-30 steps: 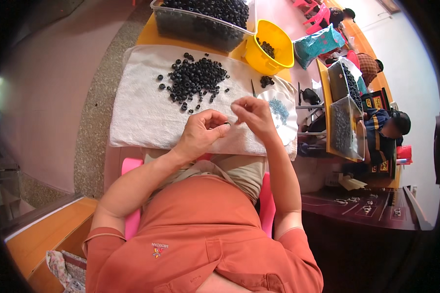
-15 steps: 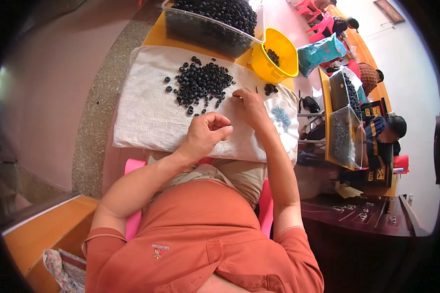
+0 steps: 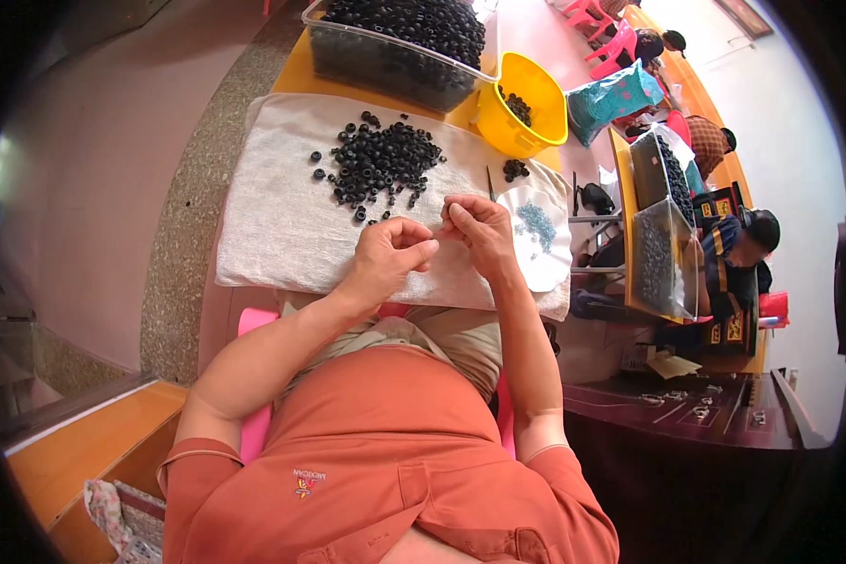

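My left hand (image 3: 385,256) is over the white cloth (image 3: 277,207), its thumb and forefinger pinched together; whatever sits between them is too small to make out. Close beside it, fingertips almost meeting, my right hand (image 3: 482,233) is closed in a pinch too, its contents hidden. Beyond both hands lies a pile of black, round, bead-like pieces (image 3: 381,160) with holes. Right of my right hand is a white sheet or shallow dish (image 3: 547,273) holding tiny pale-blue grains (image 3: 536,226). A thin dark tool (image 3: 490,181) lies past that hand.
A clear plastic bin (image 3: 385,70) full of black pieces stands at the far edge, with a yellow bucket (image 3: 536,136) beside it. A small black cluster (image 3: 515,170) lies near the bucket. Rightward, a person (image 3: 738,254) sits by another table with clear bins (image 3: 663,249).
My right hand has drawn back from near the pile toward my left hand and closed in front of it. My left hand has shifted slightly left. The white dish and thin tool show more.
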Tool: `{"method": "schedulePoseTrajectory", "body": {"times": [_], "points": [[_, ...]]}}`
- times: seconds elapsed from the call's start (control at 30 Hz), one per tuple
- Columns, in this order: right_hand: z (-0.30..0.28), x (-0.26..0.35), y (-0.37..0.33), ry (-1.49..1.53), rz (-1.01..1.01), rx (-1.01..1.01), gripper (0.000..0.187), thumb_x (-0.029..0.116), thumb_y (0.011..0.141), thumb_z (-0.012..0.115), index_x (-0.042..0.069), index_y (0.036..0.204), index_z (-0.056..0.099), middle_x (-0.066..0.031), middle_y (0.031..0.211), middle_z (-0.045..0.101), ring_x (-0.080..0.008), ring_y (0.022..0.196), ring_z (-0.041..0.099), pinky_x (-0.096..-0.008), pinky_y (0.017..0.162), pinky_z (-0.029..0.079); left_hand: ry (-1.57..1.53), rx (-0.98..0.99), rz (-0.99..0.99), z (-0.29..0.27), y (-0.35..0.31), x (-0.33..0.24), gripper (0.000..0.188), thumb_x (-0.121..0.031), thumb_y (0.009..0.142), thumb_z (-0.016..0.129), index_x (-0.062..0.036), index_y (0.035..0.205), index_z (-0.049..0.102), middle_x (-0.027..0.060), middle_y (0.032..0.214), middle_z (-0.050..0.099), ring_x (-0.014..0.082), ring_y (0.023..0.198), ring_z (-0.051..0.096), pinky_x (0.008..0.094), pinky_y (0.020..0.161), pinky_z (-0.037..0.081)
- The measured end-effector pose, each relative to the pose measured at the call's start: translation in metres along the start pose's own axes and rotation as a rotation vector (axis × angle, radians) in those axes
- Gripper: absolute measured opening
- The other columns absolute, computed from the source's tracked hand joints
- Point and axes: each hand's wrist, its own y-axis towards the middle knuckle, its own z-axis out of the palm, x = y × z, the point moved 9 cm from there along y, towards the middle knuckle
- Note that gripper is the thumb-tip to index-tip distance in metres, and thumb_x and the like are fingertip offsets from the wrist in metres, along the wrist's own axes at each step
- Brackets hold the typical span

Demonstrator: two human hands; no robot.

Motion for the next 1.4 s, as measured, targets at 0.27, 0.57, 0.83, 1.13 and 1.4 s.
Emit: {"method": "schedulePoseTrajectory", "body": {"times": [0.27,0.57,0.83,1.13,1.4], "points": [[0.003,-0.01,-0.005,0.143,-0.003,0.007,0.014,0.01,0.092,0.067,0.001,0.102,0.067,-0.0034,0.086,0.068,-0.0107,0.075,0.066,-0.025,0.069,0.055,-0.008,0.011,-0.004,0.001,0.0,-0.001,0.017,-0.007,0.087,0.07,0.0008,0.101,0.062,0.004,0.088,0.065,0.009,0.073,0.06,0.0224,0.067,0.052],[0.01,-0.008,-0.01,0.135,0.022,0.06,0.012,0.008,0.088,0.069,0.0,0.098,0.068,-0.0038,0.085,0.069,-0.0106,0.074,0.065,-0.0238,0.068,0.054,-0.009,0.01,-0.011,-0.001,0.002,0.001,0.018,-0.007,0.088,0.069,0.0011,0.103,0.062,0.0052,0.091,0.066,0.009,0.077,0.062,0.0231,0.07,0.053],[0.025,0.008,-0.024,0.127,-0.022,0.083,0.011,0.007,0.088,0.069,-0.002,0.094,0.068,-0.0054,0.087,0.066,-0.0114,0.076,0.059,-0.0243,0.068,0.048,-0.025,0.007,-0.007,-0.001,0.002,0.0,0.02,-0.008,0.089,0.068,0.0013,0.105,0.062,0.0054,0.094,0.067,0.0095,0.082,0.063,0.0242,0.072,0.055],[0.026,0.008,-0.028,0.08,-0.092,0.12,0.008,0.002,0.086,0.069,-0.003,0.092,0.069,-0.0071,0.095,0.066,-0.0129,0.088,0.061,-0.0265,0.079,0.05,-0.03,0.025,0.001,0.0,0.001,-0.003,0.02,-0.007,0.089,0.068,0.0009,0.106,0.061,0.0053,0.094,0.067,0.0095,0.08,0.063,0.0234,0.072,0.055],[0.027,0.023,-0.033,-0.169,-0.209,0.189,0.007,-0.002,0.087,0.066,-0.004,0.094,0.068,-0.0082,0.098,0.065,-0.0126,0.09,0.059,-0.0239,0.079,0.047,-0.092,0.07,-0.012,0.004,0.001,0.0,0.019,-0.006,0.088,0.069,0.0001,0.105,0.062,0.0058,0.095,0.067,0.0106,0.081,0.064,0.0245,0.073,0.055]]}}
